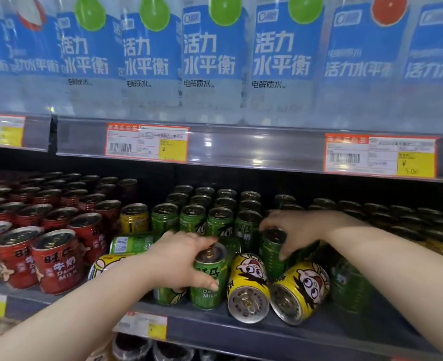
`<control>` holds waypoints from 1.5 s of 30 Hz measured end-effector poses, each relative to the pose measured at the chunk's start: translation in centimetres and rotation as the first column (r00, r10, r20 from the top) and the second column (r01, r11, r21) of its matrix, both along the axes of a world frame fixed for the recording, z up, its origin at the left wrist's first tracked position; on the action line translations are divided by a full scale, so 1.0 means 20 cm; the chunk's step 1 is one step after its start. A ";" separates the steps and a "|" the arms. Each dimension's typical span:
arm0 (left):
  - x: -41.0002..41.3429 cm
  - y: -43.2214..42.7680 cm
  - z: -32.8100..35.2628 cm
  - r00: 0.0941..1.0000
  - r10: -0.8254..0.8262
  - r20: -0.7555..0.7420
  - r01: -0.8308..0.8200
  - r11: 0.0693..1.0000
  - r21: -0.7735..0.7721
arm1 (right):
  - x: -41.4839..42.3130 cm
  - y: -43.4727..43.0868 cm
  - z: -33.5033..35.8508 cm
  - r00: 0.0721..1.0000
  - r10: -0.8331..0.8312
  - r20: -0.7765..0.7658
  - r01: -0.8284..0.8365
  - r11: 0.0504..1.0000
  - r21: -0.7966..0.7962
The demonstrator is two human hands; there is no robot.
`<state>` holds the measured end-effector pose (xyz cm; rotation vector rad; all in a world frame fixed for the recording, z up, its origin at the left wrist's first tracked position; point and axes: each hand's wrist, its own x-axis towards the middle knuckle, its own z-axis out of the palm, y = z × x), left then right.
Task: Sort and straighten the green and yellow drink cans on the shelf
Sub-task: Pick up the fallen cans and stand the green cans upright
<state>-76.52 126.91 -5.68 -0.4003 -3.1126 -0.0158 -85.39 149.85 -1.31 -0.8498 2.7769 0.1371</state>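
Left hand (181, 259) grips the front green can (210, 282), upright on the shelf (241, 330); right hand (293, 227) grips the rear green can (271, 256) by its top; two yellow cans (249, 285) lie tipped alongside.

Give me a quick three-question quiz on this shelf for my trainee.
1. True or false: the left hand grips an upright green metal drink can by its top.
2. The yellow cartoon-printed metal can right of it is: A upright; B lying on its side; C held in a hand.
3. Fill in: the ribbed metal can gripped by the right hand is coloured ___.
Key: 1 true; 2 B; 3 green.
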 end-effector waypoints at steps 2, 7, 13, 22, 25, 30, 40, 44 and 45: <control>0.00 0.00 0.00 1.000 0.008 -0.002 -0.008 1.000 -0.001 | 0.02 -0.01 0.01 1.000 -0.003 -0.010 0.004 0.998 0.055; 0.01 0.01 0.00 1.000 0.015 0.003 -0.015 1.000 0.021 | 0.02 -0.14 0.02 0.994 0.080 -0.076 -0.094 0.977 -0.190; 0.02 0.01 0.01 1.000 0.018 0.002 -0.018 0.998 0.052 | -0.02 -0.33 -0.13 0.996 0.071 -0.053 -0.080 0.977 -0.198; 0.01 0.00 0.00 1.000 0.007 -0.005 -0.007 0.998 0.060 | -0.04 -0.42 -0.21 0.991 -0.010 -0.132 -0.002 0.996 -0.090; 0.02 0.00 0.00 1.000 0.010 0.008 -0.010 0.997 0.070 | -0.03 -0.38 -0.16 0.993 -0.008 -0.118 -0.015 0.981 -0.195; 0.02 0.00 0.00 1.000 0.017 0.016 -0.018 0.997 0.076 | 0.00 -0.34 -0.07 0.981 0.053 -0.185 -0.102 0.959 -0.263; 0.04 0.02 0.01 0.999 0.039 -0.022 -0.037 0.994 0.105 | 0.01 -0.40 -0.07 0.971 0.218 -0.100 -0.234 0.950 -0.208; 0.03 -0.01 -0.01 1.000 0.016 -0.026 -0.010 0.977 0.213 | 0.00 -0.43 -0.04 0.959 0.267 -0.099 -0.275 0.958 -0.085; 0.03 -0.02 -0.01 0.999 0.007 -0.038 0.003 0.962 0.274 | 0.00 -0.43 -0.04 0.957 0.271 -0.105 -0.277 0.960 -0.048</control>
